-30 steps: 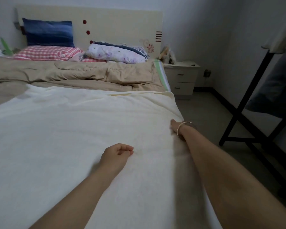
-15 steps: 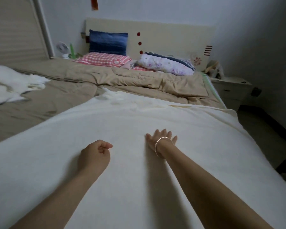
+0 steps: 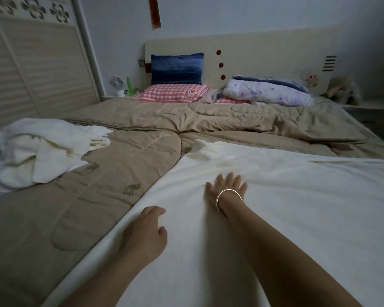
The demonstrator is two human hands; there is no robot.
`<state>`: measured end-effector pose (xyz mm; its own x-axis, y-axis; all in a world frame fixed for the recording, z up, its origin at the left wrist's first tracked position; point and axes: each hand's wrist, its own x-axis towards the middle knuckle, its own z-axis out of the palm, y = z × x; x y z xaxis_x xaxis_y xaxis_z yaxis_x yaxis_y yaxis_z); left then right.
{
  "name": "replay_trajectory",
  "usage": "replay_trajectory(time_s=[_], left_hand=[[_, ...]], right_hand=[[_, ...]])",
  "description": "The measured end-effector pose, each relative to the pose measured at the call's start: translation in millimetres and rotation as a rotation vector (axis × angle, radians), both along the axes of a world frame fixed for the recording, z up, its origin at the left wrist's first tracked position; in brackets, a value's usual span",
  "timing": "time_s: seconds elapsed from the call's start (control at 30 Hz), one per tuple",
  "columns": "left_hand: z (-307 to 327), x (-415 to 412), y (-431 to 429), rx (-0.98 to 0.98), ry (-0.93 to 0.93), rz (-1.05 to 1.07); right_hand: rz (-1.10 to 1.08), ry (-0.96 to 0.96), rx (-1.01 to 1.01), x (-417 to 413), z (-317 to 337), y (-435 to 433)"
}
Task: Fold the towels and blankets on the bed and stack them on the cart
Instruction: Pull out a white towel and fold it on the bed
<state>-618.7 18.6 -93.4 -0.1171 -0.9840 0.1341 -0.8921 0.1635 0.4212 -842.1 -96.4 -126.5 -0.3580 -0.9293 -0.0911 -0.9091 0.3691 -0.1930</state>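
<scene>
Cream cloth fills most of my view: one large blanket (image 3: pixel 286 229) is spread flat over the tan quilt (image 3: pixel 124 173) of the bed, reaching from 6 o'clock up past the centre and out to 3 o'clock. My right hand (image 3: pixel 227 190) lies palm-down on it just past centre, fingers straight and fanned, pressing the fabric, with a thin bangle (image 3: pixel 228 197) at the wrist. My left hand (image 3: pixel 145 232) rests at about 7 o'clock, just inside the blanket's left edge, with the fingers loosely curled; I see no cloth pinched between them. As for progress, I judge the job to be near its start: this blanket is laid out and being smoothed, with no fold put into it yet, and a rumpled heap of white towels (image 3: pixel 42 151) waits unfolded at 9 o'clock. The cart is not in view, so I cannot say what is stacked on it. The blanket's left edge runs on a slant from 7 o'clock to a slightly crumpled corner (image 3: pixel 200 149) near 12 o'clock, and its far edge heads from there toward 3 o'clock. The other edges run out of frame, so I cannot tell which way its long axis lies.
</scene>
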Motion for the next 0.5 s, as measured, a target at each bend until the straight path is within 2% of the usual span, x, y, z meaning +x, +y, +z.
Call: replay_trajectory(time_s=[0.1, 0.17, 0.3, 0.37, 0.43, 0.5], left_hand=[[2, -8, -44, -0.051, 0.006, 0.001], [-4, -17, -79, -0.124, 0.014, -0.044], [-8, -44, -148, -0.375, -0.118, -0.377], [-10, -70, -195, -0.451, -0.153, -0.469], [-14, -102, -247, -0.52, -0.152, -0.496], [-15, -128, -290, -0.516, -0.071, -0.463]], right_hand=[[-0.006, 0.056, -0.125, -5, -4, -28], [-0.035, 0.025, -0.232, -16, 2, -51], [0.05, 0.01, -0.243, -44, 26, -92], [0.069, 0.001, -0.275, -60, 16, -111], [0.091, 0.006, -0.348, -71, -1, -125], [0.108, -0.015, -0.402, -74, -5, -130]])
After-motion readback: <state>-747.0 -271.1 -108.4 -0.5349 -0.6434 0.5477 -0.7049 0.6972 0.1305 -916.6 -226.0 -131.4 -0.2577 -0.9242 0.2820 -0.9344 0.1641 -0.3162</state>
